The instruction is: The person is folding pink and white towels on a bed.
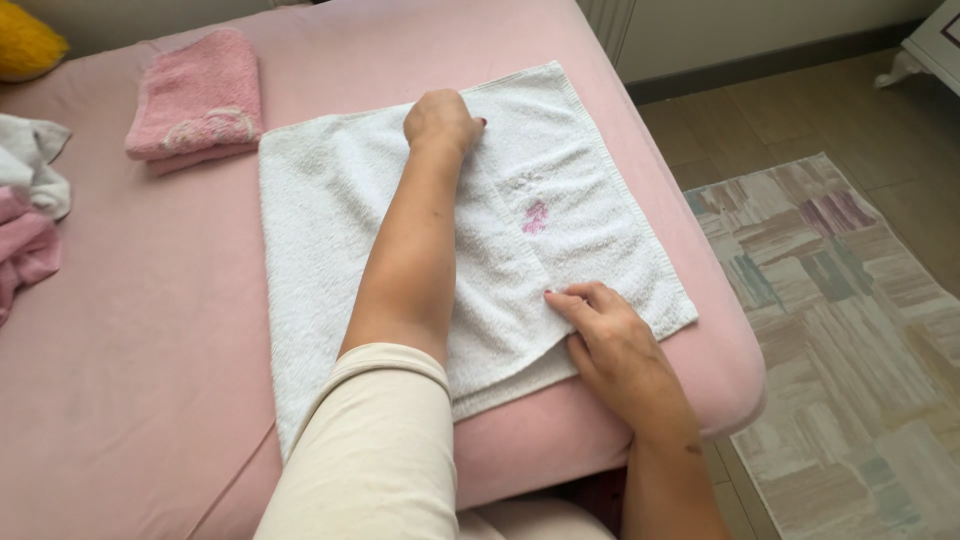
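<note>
Now the left hand (441, 120) pinches the white terry towel's (330, 230) far edge, right hand (610, 345) fingers flat near the corner, and a crooked pull could wrinkle the fold.

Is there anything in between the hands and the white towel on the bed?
Nothing visible. The left hand rests directly on the white towel near its far edge, and the right hand lies on its near folded edge. The folded pink towel sits apart, off to the left on the pink bed.
</note>
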